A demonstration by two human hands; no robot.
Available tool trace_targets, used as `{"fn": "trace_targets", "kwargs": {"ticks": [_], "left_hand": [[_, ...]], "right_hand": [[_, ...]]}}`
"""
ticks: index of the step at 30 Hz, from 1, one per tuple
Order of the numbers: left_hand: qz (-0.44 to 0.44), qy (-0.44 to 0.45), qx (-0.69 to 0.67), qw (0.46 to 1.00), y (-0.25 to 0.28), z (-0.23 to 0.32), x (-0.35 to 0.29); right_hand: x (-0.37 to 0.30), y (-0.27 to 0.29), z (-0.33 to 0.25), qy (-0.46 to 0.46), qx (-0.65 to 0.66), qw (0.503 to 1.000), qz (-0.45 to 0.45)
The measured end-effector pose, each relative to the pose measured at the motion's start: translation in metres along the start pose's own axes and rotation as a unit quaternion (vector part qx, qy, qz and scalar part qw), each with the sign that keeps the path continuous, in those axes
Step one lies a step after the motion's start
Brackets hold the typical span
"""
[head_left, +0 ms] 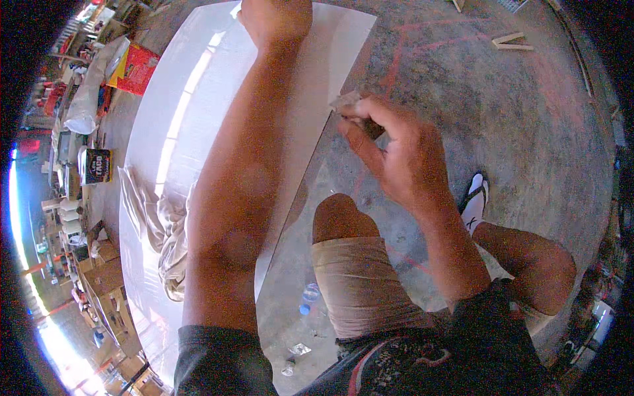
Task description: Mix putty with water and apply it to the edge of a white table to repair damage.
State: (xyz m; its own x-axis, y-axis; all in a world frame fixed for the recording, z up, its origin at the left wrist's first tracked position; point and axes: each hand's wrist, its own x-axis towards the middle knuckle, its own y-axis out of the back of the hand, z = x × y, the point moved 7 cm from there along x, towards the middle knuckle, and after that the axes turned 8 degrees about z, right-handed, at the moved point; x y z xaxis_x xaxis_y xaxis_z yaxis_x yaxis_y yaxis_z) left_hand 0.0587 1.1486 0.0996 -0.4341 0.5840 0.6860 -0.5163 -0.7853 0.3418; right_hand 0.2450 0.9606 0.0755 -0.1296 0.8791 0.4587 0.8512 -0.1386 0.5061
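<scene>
A large glossy white panel (218, 112) stretches out in front of me. My left arm reaches across it, and my left hand (281, 23) is over its far end, cut off by the top of the picture with the fingers hidden. At the panel's right edge, my right hand (409, 148) pinches a small grey-brown piece (348, 102) between thumb and fingers. That piece touches or lies very close to the edge; its kind is not clear. A crumpled beige cloth (165, 228) lies on the panel's near left part.
Tools and boxes crowd the left side, with a red and yellow package (135, 69) and a black tub (98, 165). On the concrete floor (449, 86) lie joined wood strips (513, 42) and a plastic bottle (309, 298). My knee (343, 218) is beside the panel's right edge.
</scene>
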Motion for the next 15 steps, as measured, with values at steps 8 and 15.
{"fn": "trace_targets", "kwargs": {"ticks": [8, 15], "left_hand": [[0.015, -0.008, -0.039, 0.999, 0.002, 0.001, -0.001], [0.020, -0.022, -0.020, 0.999, 0.002, 0.002, 0.002]], "right_hand": [[-0.004, -0.003, 0.012, 0.017, -0.018, 0.999, 0.034], [-0.005, -0.005, 0.014, -0.009, 0.000, 1.000, 0.010]]}}
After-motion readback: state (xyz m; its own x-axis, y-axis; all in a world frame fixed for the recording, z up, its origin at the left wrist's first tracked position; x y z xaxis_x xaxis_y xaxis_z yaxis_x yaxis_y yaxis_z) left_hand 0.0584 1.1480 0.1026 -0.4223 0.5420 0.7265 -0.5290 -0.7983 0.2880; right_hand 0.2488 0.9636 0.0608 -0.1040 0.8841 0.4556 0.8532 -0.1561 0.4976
